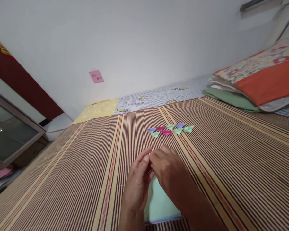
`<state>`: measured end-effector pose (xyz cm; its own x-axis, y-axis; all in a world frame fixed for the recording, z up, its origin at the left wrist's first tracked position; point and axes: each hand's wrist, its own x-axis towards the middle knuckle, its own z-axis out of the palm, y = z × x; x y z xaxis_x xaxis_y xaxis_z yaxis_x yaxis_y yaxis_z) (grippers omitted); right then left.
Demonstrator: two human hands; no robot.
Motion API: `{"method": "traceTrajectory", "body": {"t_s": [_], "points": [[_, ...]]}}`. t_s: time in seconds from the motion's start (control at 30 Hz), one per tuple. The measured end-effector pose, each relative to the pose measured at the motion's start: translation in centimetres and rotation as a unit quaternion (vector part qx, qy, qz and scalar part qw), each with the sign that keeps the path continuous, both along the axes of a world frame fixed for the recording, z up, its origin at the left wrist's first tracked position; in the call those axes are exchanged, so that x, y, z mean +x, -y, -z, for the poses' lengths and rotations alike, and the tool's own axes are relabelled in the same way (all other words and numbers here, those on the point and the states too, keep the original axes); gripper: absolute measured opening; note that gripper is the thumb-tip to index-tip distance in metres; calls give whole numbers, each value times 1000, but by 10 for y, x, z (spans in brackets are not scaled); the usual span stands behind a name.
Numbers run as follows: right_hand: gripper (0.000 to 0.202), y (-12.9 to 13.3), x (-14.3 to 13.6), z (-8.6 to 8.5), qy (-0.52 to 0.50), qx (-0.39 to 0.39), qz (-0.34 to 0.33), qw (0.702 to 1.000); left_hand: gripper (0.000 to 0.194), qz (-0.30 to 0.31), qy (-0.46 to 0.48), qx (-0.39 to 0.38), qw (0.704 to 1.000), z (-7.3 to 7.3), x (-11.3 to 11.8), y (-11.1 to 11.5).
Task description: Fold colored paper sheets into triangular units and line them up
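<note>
Magenta piece [151,170] between left hand [137,179] and right hand [168,168], near pale green sheet [161,203].
Fingertips of both pinch it, probably steadying something so small; only a reddish sliver shows, shape hidden. Small pointed pieces [167,132] lie beyond in two rows, likely kept clear of fingers.

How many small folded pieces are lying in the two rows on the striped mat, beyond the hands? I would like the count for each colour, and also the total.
Light green pieces: 4
Magenta pieces: 2
Lavender-blue pieces: 2
Total: 8
</note>
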<state>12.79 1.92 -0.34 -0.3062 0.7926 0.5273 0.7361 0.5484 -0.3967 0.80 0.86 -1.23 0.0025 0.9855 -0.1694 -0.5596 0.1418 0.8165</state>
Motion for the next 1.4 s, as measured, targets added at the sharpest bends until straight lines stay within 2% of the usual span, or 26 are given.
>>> {"method": "traceTrajectory", "body": {"t_s": [0.17, 0.27, 0.43, 0.53, 0.7, 0.87, 1.0, 1.1, 1.27, 1.4], "points": [[17, -1, -4, 1, -17, 28, -12, 999, 33, -35, -88, 21, 995, 3, 0, -3], [19, -2, -6, 2, -27, 32, 8, 999, 33, -27, -146, 37, 988, 5, 0, -3], [20, -1, -7, 3, -32, 26, 5, 999, 32, -41, -259, 65, 963, 1, -2, -1], [19, 1, -9, 2, -31, 30, -1, 999, 31, -65, -290, 76, 952, 0, -1, -1], [20, 3, -11, 0, -27, 39, -8, 999, 31, -91, -267, 56, 958, 4, 0, -3], [15, 0, -2, -2, -35, 6, -12, 999, 36, -55, -204, 52, 976, 3, 1, -3], [16, -3, 7, -3, -42, -46, -31, 998, 41, -27, -215, 69, 974, -2, 2, -1], [23, -3, 8, -3, -34, -33, -39, 998, 43, -17, -236, 65, 969, -2, 1, 0], [18, -1, 5, -3, -45, -33, -42, 998, 41, -41, -231, 57, 970, 2, -4, 1], [15, 0, 6, -3, -86, -52, -25, 995, 36, -25, -211, 60, 975, -1, -6, 1]]}}
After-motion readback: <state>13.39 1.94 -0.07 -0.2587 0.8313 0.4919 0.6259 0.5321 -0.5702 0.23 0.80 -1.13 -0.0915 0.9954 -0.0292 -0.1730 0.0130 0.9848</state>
